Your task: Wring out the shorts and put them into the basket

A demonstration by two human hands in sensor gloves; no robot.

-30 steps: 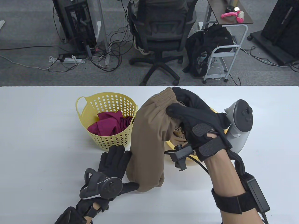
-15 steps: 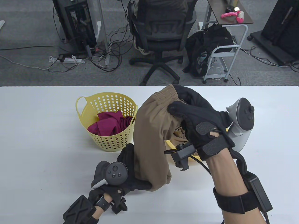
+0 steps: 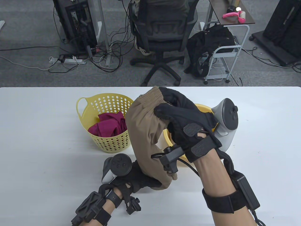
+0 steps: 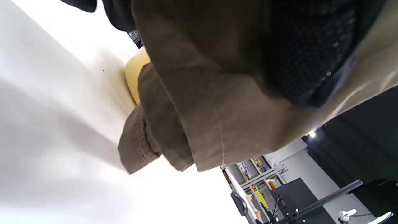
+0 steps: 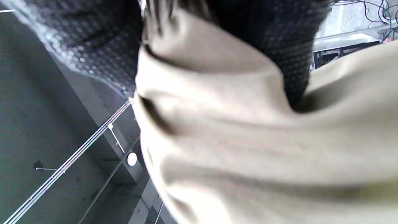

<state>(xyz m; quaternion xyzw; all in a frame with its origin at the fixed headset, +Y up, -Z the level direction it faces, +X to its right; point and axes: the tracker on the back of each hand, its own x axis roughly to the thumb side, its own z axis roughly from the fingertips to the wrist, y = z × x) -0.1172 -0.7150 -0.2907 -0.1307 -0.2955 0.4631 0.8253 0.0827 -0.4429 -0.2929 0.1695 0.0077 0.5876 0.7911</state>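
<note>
Brown shorts (image 3: 143,131) hang in an arc above the white table (image 3: 42,164), stretched between both hands. My right hand (image 3: 169,103) grips the elastic waistband at the top, thumb in front and fingers curled over the back. My left hand (image 3: 145,179) grips the lower end of the shorts from underneath. The yellow perforated basket (image 3: 112,141) stands just left of the shorts, with a maroon garment (image 3: 108,126) inside. In the left wrist view the shorts (image 4: 217,93) fill the frame under gloved fingers (image 4: 307,62). The right wrist view shows bunched fabric (image 5: 233,140) under gloved fingers (image 5: 93,40).
A yellow basin (image 3: 167,139) sits on the table behind the shorts and my right hand. Beyond the table's far edge stand an office chair (image 3: 162,35), a black backpack (image 3: 209,47), a small cart (image 3: 225,54) and floor cables.
My left hand went from lying open beside the shorts to gripping their lower end from below. Both hands and the shorts shifted left, and the hem lifted off the table.
</note>
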